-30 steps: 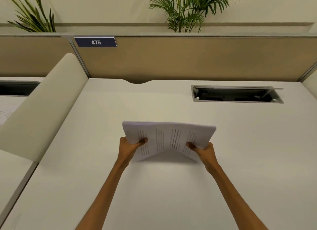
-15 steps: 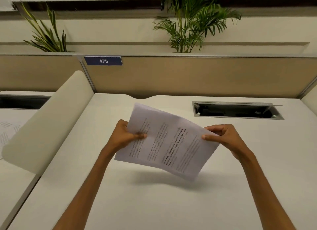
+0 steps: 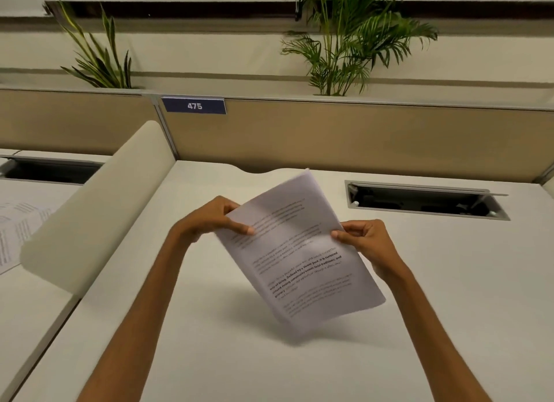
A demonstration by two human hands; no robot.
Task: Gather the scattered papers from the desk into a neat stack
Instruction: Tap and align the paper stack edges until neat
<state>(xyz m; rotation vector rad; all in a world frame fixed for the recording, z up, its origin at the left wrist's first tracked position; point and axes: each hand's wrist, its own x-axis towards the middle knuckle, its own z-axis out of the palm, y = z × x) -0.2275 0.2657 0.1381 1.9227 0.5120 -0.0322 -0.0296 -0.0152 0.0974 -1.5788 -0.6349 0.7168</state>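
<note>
A stack of printed white papers [image 3: 299, 252] hangs in the air above the white desk [image 3: 209, 341], tilted with one corner pointing down and its text facing me. My left hand [image 3: 209, 219] pinches the stack's left edge, thumb on the front. My right hand [image 3: 365, 240] grips the right edge the same way. The lower corner of the stack is blurred and casts a shadow on the desk below.
A low cream divider [image 3: 99, 210] runs along the desk's left side, with more printed paper [image 3: 18, 231] on the neighbouring desk beyond it. An open cable hatch [image 3: 425, 201] sits at the back right. A tan partition [image 3: 359, 135] with a "475" sign [image 3: 194, 106] closes the back.
Both hands have lifted the stack off the desk and turned it clockwise, from lying wide and bowed to nearly upright on a corner. The view has tilted upward.
</note>
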